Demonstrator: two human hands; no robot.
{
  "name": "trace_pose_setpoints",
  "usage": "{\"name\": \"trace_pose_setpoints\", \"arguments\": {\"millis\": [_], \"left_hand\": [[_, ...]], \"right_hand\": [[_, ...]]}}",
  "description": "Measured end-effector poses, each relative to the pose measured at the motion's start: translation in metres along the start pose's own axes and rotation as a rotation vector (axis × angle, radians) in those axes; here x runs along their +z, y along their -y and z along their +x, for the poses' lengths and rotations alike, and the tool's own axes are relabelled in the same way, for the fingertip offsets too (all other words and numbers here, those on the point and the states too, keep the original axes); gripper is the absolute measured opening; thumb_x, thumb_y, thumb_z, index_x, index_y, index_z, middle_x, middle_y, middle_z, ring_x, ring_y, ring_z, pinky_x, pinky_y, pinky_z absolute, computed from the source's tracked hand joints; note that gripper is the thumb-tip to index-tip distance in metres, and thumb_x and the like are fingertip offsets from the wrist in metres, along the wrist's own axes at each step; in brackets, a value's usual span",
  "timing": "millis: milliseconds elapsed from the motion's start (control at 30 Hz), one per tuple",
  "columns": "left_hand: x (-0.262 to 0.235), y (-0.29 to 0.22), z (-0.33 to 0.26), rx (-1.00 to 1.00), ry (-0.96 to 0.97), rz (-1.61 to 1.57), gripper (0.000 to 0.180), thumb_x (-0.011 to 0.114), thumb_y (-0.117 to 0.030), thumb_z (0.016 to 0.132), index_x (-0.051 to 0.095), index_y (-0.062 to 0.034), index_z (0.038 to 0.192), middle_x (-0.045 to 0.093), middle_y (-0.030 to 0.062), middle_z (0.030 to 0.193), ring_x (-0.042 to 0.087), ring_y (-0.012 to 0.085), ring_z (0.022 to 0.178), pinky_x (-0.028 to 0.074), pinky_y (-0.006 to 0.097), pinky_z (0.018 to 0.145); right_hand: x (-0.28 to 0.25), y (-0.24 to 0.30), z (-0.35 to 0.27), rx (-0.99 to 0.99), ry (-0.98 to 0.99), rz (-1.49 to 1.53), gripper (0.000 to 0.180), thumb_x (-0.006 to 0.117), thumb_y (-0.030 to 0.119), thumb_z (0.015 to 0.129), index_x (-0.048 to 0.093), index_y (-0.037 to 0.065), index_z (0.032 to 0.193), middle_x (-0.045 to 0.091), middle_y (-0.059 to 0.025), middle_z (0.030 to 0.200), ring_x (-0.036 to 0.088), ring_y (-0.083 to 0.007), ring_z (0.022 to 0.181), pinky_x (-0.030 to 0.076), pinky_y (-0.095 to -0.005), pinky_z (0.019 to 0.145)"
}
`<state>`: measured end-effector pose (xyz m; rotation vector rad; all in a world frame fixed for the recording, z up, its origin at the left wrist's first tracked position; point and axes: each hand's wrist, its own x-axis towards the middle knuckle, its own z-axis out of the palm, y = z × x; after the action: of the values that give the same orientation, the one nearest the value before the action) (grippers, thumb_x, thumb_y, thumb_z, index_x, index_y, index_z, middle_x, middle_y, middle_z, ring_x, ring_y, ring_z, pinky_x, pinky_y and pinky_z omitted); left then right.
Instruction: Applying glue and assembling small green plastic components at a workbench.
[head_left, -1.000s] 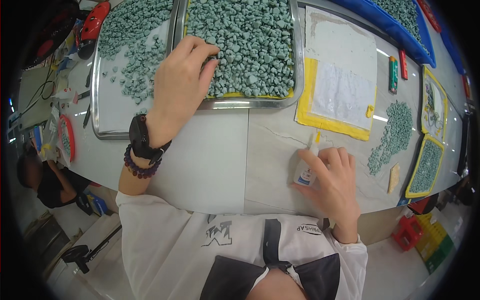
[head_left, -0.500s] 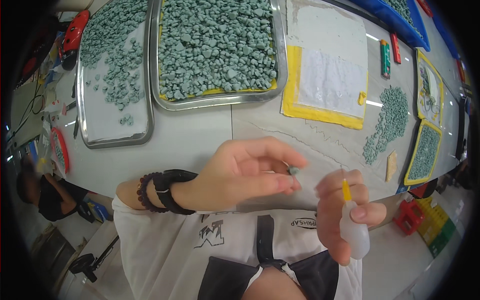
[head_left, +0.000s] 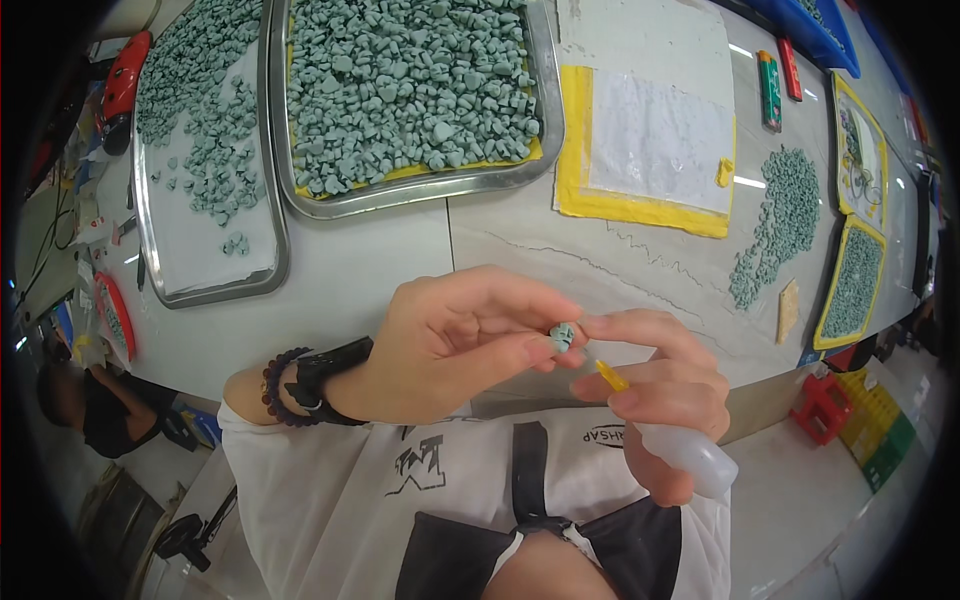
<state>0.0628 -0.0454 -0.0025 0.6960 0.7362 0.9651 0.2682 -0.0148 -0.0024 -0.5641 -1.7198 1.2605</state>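
Pale marble-look table (head_left: 360,270), smooth and glossy, under two steel trays: deep tray (head_left: 545,120) heaped with matte grey-green lumps, shallow tray (head_left: 150,250) thinly scattered with the same. Beyond, white sheet on yellow backing (head_left: 600,195).

Left hand (head_left: 450,345), raised over table edge, fingers curled, thumb and fingertips pinched on small grey-green piece (head_left: 562,336).

Right hand (head_left: 665,390), just beside, index tip touching that piece, remaining fingers wrapped around soft translucent squeeze bottle (head_left: 690,455), orange nozzle (head_left: 611,376) angled up toward piece.

Shiny metal tray (head_left: 420,195), matt stone-like piece (head_left: 562,336), translucent plastic bottle (head_left: 688,452).
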Motion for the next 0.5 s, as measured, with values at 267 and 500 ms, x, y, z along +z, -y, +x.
{"name": "trace_pose_setpoints", "arguments": {"millis": [267, 500], "left_hand": [[-0.0049, 0.0021, -0.0005, 0.049, 0.058, 0.129, 0.025, 0.047, 0.012, 0.086, 0.048, 0.0093, 0.112, 0.059, 0.0235, 0.107, 0.062, 0.0294, 0.100, 0.054, 0.035, 0.084], [-0.0040, 0.0024, -0.0007, 0.031, 0.048, 0.114, 0.025, 0.048, 0.011, 0.087, 0.047, 0.0094, 0.112, 0.059, 0.0236, 0.106, 0.062, 0.0297, 0.100, 0.054, 0.035, 0.084]], "right_hand": [[0.0018, -0.0028, 0.0025, -0.022, 0.019, -0.057, 0.062, 0.038, 0.060, 0.089, 0.062, 0.003, 0.090, 0.065, -0.0103, 0.078, 0.064, -0.0369, 0.089, 0.047, -0.0430, 0.066], [0.0032, -0.0016, 0.0067, -0.027, 0.046, -0.131, 0.059, 0.029, 0.060, 0.092, 0.053, 0.006, 0.090, 0.064, -0.0088, 0.063, 0.064, -0.0378, 0.078, 0.045, -0.0420, 0.060]]}}
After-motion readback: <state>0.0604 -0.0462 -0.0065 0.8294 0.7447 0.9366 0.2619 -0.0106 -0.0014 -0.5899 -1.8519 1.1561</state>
